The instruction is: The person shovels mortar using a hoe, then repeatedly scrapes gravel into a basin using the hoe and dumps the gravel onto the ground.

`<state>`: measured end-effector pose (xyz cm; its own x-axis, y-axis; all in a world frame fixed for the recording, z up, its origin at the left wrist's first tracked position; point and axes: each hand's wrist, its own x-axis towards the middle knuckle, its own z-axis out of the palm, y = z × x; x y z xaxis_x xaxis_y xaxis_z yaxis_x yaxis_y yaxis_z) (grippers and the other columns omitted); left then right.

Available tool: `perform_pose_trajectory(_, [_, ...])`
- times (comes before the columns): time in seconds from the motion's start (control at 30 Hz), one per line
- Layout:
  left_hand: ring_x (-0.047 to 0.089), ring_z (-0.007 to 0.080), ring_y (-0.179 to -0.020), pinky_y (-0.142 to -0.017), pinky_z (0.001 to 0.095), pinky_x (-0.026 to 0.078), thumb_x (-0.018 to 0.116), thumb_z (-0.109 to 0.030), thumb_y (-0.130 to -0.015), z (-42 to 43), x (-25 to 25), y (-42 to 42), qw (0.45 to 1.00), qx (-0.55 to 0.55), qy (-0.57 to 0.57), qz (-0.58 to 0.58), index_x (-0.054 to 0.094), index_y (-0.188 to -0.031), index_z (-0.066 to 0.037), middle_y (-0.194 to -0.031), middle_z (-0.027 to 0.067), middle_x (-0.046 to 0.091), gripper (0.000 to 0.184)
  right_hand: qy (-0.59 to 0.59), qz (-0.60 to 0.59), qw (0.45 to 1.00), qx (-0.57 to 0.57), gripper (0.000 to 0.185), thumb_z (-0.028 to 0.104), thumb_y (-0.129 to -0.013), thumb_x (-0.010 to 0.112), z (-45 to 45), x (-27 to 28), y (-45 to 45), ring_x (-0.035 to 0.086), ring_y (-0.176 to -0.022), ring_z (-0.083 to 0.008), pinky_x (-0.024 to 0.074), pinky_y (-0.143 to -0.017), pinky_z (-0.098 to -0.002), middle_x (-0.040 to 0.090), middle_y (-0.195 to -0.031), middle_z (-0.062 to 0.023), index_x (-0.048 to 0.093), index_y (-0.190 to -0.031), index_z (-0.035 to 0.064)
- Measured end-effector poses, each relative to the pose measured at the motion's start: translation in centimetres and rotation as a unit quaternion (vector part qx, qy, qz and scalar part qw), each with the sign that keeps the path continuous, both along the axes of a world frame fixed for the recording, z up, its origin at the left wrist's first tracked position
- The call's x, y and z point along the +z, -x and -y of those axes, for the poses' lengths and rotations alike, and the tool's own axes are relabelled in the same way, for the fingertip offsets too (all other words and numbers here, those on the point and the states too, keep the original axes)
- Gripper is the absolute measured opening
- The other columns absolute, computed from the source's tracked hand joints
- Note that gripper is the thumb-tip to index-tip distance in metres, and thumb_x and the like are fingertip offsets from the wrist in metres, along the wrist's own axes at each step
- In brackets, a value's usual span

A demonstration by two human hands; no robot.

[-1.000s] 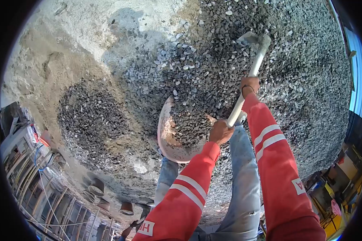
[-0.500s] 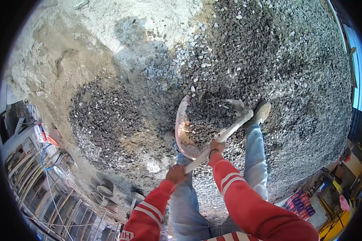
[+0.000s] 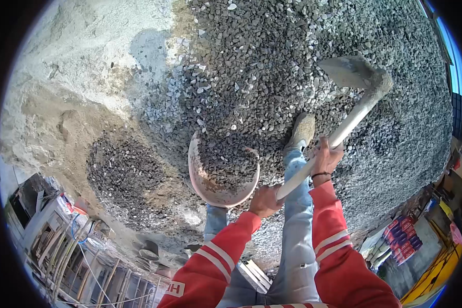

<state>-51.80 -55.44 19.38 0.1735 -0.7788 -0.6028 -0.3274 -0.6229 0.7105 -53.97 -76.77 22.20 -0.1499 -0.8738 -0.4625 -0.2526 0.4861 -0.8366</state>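
A hoe (image 3: 355, 114) with a pale wooden handle is held in both hands, its metal blade raised over the gravel (image 3: 262, 61) at the upper right. Closed round the handle's lower end is my left hand (image 3: 266, 200). Further up the handle, my right hand (image 3: 327, 158) grips it, a dark band at the wrist. A worn pinkish basin (image 3: 222, 199), partly filled with gravel, lies left of my hands, its open side facing the gravel.
My shoe (image 3: 303, 129) rests on the gravel right of the basin. A smaller gravel heap (image 3: 123, 167) lies left. Wooden poles (image 3: 61, 262) stand at lower left, red and purple packages (image 3: 403, 238) at lower right. Pale sand covers the upper left.
The hoe was down at the basin half a second ago; its blade is now up and to the right, away from it. Both hands have moved right and still hold the handle.
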Motion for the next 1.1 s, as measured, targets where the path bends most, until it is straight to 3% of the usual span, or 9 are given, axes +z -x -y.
perform_pose_trajectory(0.13, [0.063,0.0358,-0.08,-0.071,0.0471,0.051,0.064,-0.032,-0.076,13.4,-4.2,0.8,0.993,0.023,0.082,0.076,0.062,-0.105,-0.005,-0.083,0.0192,0.064,0.039,0.103,-0.159,0.981,0.046,0.031,0.01,-0.078,0.063,13.6,-5.9,1.8,0.052,-0.04,-0.0179,0.0428,-0.034,-0.0309,0.052,-0.06,-0.0094,0.041,-0.097,-0.0015])
perform_pose_trajectory(0.2, [0.063,0.0361,-0.082,-0.073,0.0461,0.052,0.064,-0.032,-0.077,15.4,-4.7,0.3,0.998,0.028,0.027,0.045,0.062,-0.103,-0.003,-0.084,0.0188,0.064,0.039,-0.003,-0.36,0.925,0.119,0.037,0.023,-0.074,0.066,18.4,-12.3,4.0,0.068,-0.066,-0.0301,0.0549,-0.061,-0.0372,0.065,-0.081,-0.0241,0.058,-0.093,-0.0076])
perform_pose_trajectory(0.27, [0.062,0.0365,-0.083,-0.074,0.0451,0.052,0.063,-0.033,-0.078,15.1,-4.5,-0.8,0.999,0.037,-0.023,0.026,0.062,-0.102,-0.002,-0.085,0.0185,0.064,0.039,-0.034,-0.455,0.886,0.081,0.038,0.025,-0.071,0.067,17.1,-13.2,1.5,0.065,-0.093,-0.0327,0.0531,-0.08,-0.0393,0.066,-0.097,-0.0214,0.064,-0.095,-0.0038])
perform_pose_trajectory(0.33, [0.063,0.0373,-0.087,-0.077,0.0452,0.052,0.062,-0.034,-0.08,11.6,-3.6,-2.2,0.991,0.076,-0.112,-0.013,0.064,-0.099,-0.001,-0.089,0.019,0.064,0.038,-0.087,-0.43,0.894,0.089,0.037,0.023,-0.07,0.066,13.3,-14.2,-0.2,0.065,-0.092,-0.0337,0.0527,-0.081,-0.0399,0.065,-0.098,-0.0222,0.064,-0.096,-0.0036])
perform_pose_trajectory(0.63, [0.063,0.037,-0.085,-0.078,0.0448,0.052,0.063,-0.039,-0.077,-3.8,-3.3,-7.4,0.993,0.063,-0.096,0.0,0.062,-0.097,0.0,-0.092,0.0208,0.064,0.044,-0.093,-0.467,0.869,0.138,0.034,0.025,-0.069,0.07,-2.1,-16.4,-4.6,0.067,-0.084,-0.0258,0.0531,-0.073,-0.0377,0.068,-0.085,-0.0159,0.066,-0.093,-0.0001])
perform_pose_trajectory(0.77, [0.063,0.0377,-0.084,-0.077,0.0449,0.052,0.063,-0.037,-0.076,-12.1,-5.9,-8.3,0.993,0.038,-0.111,-0.035,0.06,-0.095,-0.001,-0.091,0.0212,0.063,0.041,-0.165,-0.416,0.887,0.111,0.036,0.018,-0.068,0.07,-10.8,-16.5,-6.5,0.066,-0.086,-0.0335,0.0527,-0.077,-0.038,0.066,-0.097,-0.0212,0.063,-0.096,-0.0023])
perform_pose_trajectory(0.97, [0.062,0.0376,-0.088,-0.077,0.0455,0.052,0.064,-0.036,-0.076,-26.7,-1.4,-9.0,0.979,0.048,-0.188,-0.062,0.06,-0.106,-0.006,-0.093,0.0209,0.062,0.042,-0.122,-0.396,0.901,0.127,0.045,0.017,-0.069,0.07,-27.0,-13.2,-7.2,0.065,-0.083,-0.0371,0.0515,-0.075,-0.042,0.064,-0.093,-0.0241,0.054,-0.105,-0.0049])
perform_pose_trajectory(1.07, [0.063,0.039,-0.08,-0.074,0.0482,0.051,0.063,-0.037,-0.076,-35.3,2.9,-6.4,0.975,0.042,-0.217,0.002,0.063,-0.103,-0.012,-0.087,0.023,0.063,0.036,-0.144,-0.26,0.94,0.167,0.041,0.016,-0.071,0.07,-36.8,-13.6,-1.8,0.065,-0.084,-0.0352,0.0505,-0.076,-0.0407,0.064,-0.092,-0.0231,0.053,-0.102,-0.0061])
perform_pose_trajectory(1.1, [0.063,0.0397,-0.076,-0.073,0.0497,0.051,0.063,-0.035,-0.075,-36.0,5.8,-7.0,0.97,0.006,-0.242,0.008,0.062,-0.098,-0.011,-0.081,0.0234,0.063,0.033,-0.185,-0.212,0.95,0.137,0.039,0.01,-0.075,0.067,-39.9,-13.0,-0.4,0.065,-0.073,-0.0305,0.0526,-0.067,-0.0395,0.064,-0.085,-0.0193,0.051,-0.106,-0.0052])
